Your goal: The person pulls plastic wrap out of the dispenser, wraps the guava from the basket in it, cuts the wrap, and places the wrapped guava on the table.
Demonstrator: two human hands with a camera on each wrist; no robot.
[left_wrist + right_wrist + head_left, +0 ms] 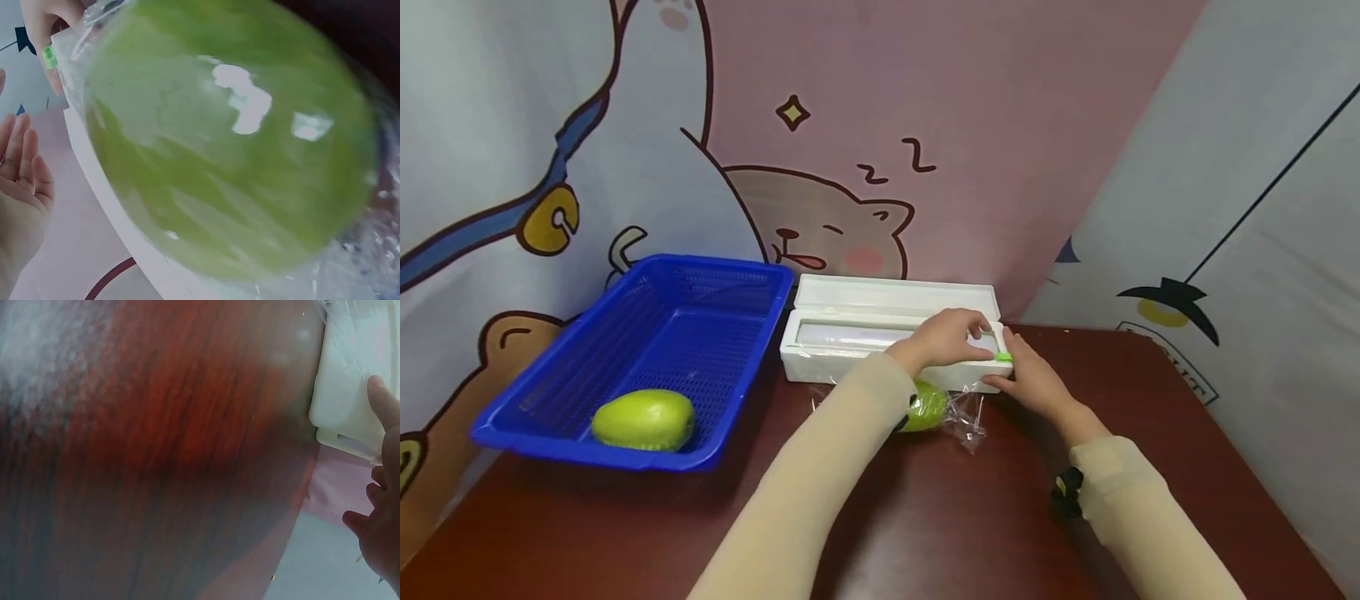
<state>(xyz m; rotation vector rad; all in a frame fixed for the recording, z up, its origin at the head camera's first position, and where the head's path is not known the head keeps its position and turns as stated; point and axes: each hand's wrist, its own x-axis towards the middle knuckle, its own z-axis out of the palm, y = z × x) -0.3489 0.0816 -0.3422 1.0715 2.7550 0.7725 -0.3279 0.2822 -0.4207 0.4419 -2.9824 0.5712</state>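
A white cling film box (820, 367) stands at the back with its lid (895, 296) raised and a pale film roll (842, 336) showing inside. My left hand (951, 337) hovers over its right part, thumb and fingers apart, thumb tip close to a green slider (1003, 357). At the right end my right hand (1037, 379) grips the box, thumb (382, 400) against the front wall and fingers round the end. A yellow-green oval fruit (225, 144) in clear plastic film (962, 421) lies before the box, partly hidden by my left sleeve in the head view.
On the left stands a blue plastic basket (737, 400) with another yellow-green oval fruit (643, 419) in its front part. The dark red wooden table (955, 525) runs toward me, and a printed curtain (1000, 125) hangs close behind the box.
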